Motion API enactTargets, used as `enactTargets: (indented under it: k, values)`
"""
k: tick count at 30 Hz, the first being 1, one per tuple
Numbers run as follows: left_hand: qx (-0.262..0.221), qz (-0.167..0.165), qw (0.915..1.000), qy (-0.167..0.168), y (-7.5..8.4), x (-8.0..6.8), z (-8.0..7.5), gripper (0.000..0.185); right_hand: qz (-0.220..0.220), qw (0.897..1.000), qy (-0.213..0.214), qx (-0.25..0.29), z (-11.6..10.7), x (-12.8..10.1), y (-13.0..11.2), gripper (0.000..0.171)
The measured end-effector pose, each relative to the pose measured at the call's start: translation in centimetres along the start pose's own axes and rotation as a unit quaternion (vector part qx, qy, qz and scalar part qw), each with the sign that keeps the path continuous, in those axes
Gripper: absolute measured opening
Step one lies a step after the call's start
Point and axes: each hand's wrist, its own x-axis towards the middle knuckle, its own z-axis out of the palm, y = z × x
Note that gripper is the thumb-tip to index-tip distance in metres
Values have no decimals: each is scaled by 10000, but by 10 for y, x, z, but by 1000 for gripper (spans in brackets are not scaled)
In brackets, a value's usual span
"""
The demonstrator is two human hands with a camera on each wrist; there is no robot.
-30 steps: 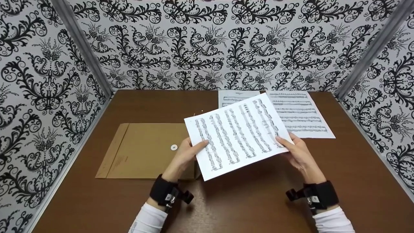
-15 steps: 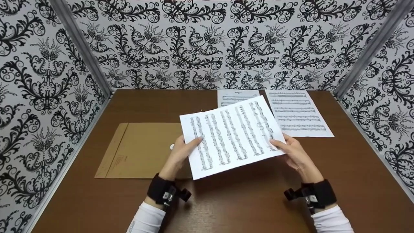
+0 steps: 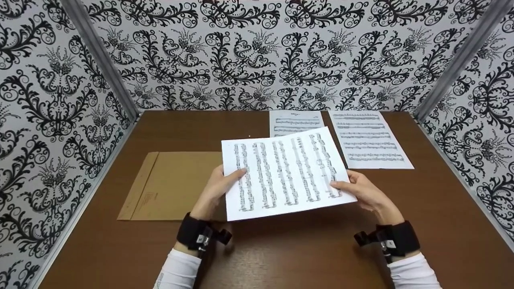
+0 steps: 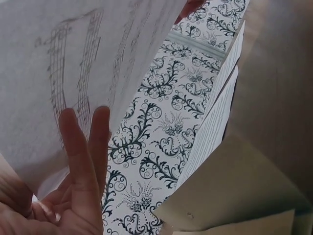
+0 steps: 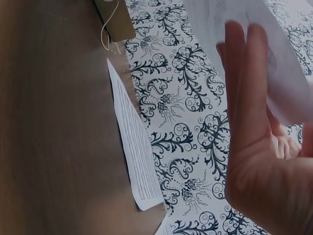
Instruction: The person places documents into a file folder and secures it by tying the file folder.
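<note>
Head view: 2 hands (image 3: 215, 186) (image 3: 369, 194) pinch a white sheet (image 3: 286, 173), its 5 bands of black notation turned sideways.

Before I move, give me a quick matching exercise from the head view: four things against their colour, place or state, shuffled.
Things
1. Nearest music sheet
2. Envelope
3. Wrist straps
4. Two other music sheets

Colour, place or state
A. Black, one on each arm
B. Lying at the far side of the table
C. Pinched by the left hand and the right hand
D. Brown, lying on the table's left side

Pairs: 1-C, 2-D, 3-A, 4-B
</note>
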Motion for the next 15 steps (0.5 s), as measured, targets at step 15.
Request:
enactTargets:
  k: [15]
  values:
    - [-17,-46,9978,-654,1,-1,-6,41,-224,9945,-1019,135,-9,-7,-10,34]
